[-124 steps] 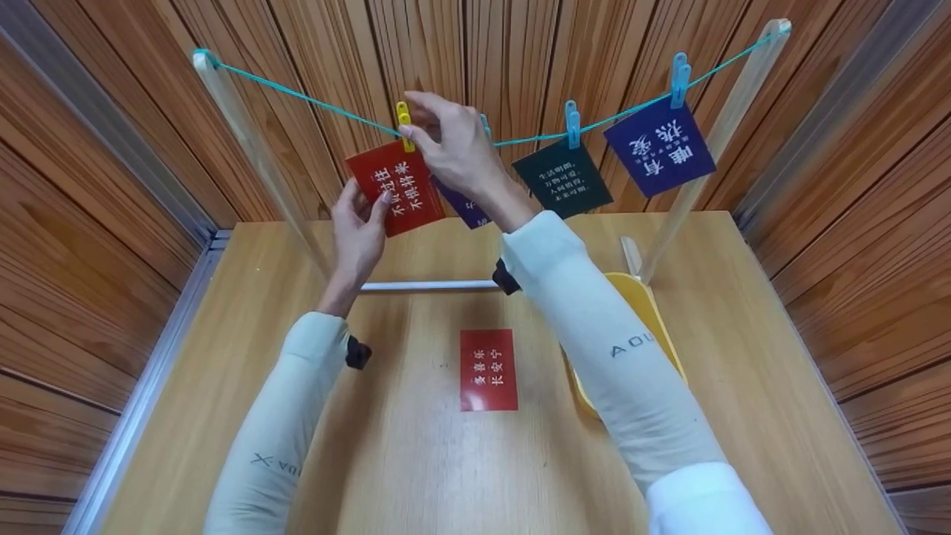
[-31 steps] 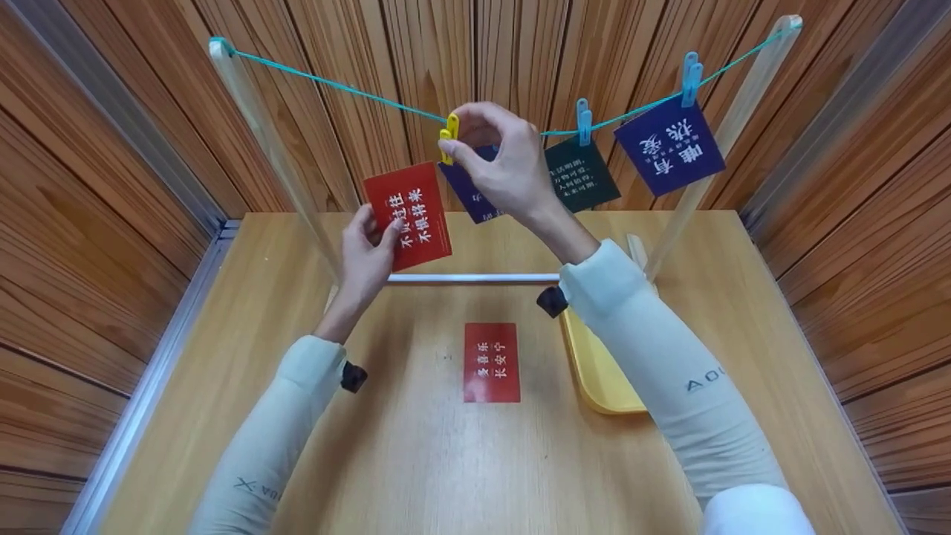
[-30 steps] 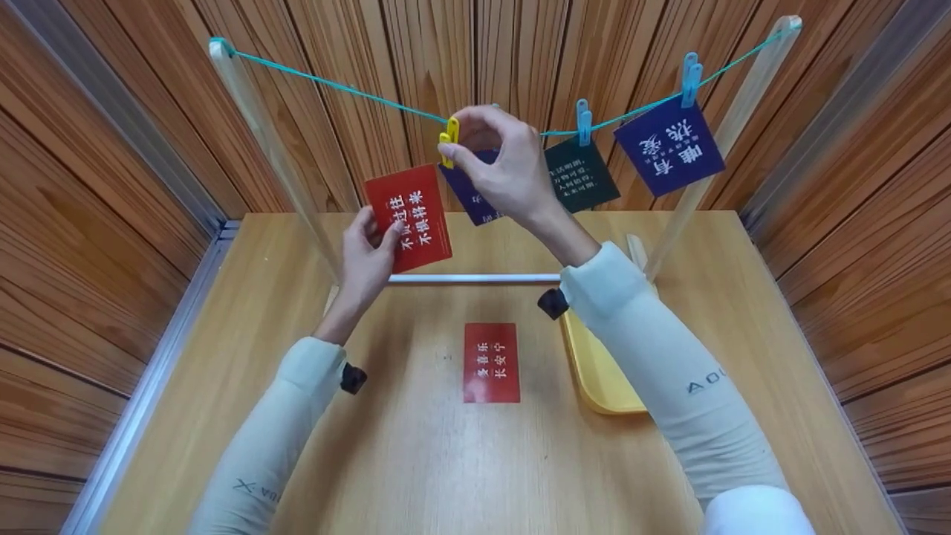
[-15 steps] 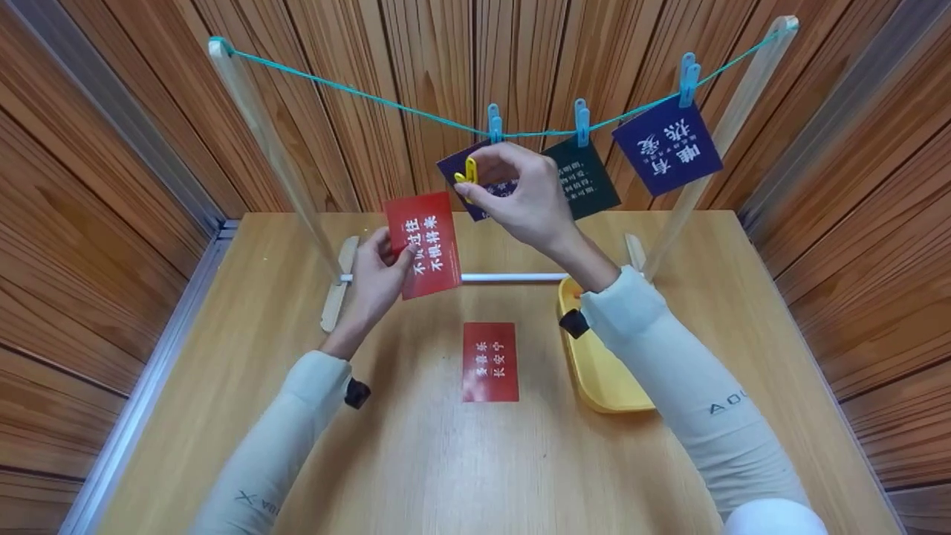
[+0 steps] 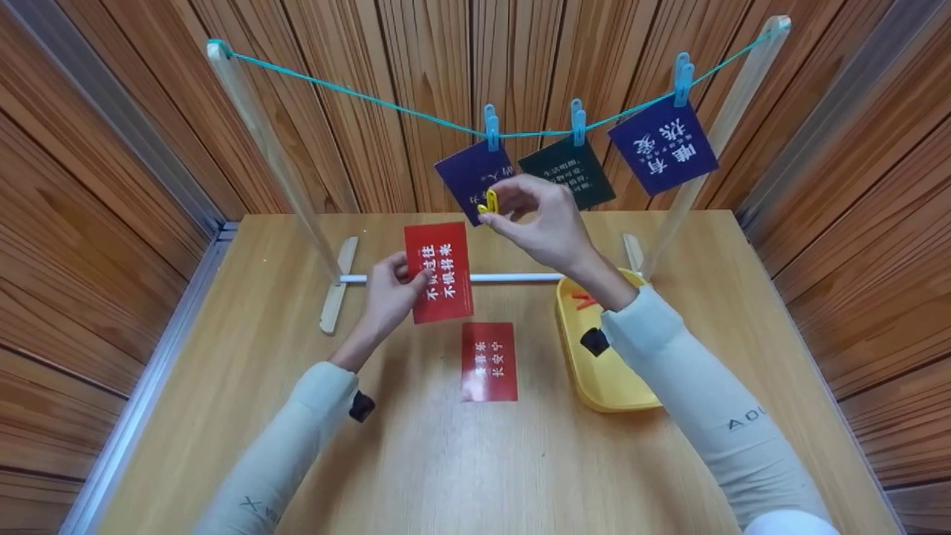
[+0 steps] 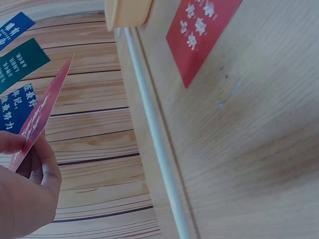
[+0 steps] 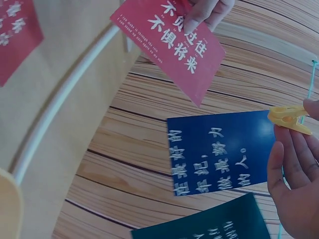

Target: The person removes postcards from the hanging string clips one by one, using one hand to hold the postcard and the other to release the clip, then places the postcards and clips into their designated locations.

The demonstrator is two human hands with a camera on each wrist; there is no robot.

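My left hand (image 5: 394,291) pinches a red card (image 5: 446,275) with white characters by its left edge, thumb on the printed face. In the left wrist view that red card (image 6: 47,107) shows nearly edge-on. My right hand (image 5: 546,223) pinches a yellow clothespin (image 5: 489,202) between thumb and fingers, below the green string (image 5: 356,95). The right wrist view has the clothespin (image 7: 289,118) overlapping the edge of a blue card (image 7: 219,154). Behind my right hand hang that blue card (image 5: 464,174) and a dark green card (image 5: 572,174), each under a light blue clothespin.
Another blue card (image 5: 663,148) hangs at the right of the string, between two wooden posts (image 5: 260,148). A second red card (image 5: 488,362) lies on the table. The yellow tray (image 5: 587,394), partly under my right arm, holds a red clothespin (image 5: 584,299). A white rod (image 5: 516,278) crosses behind.
The yellow clothespin has come off the string and the red card, still in my right hand. Both hands have moved down and rightward, the left one carrying the red card away from the string.
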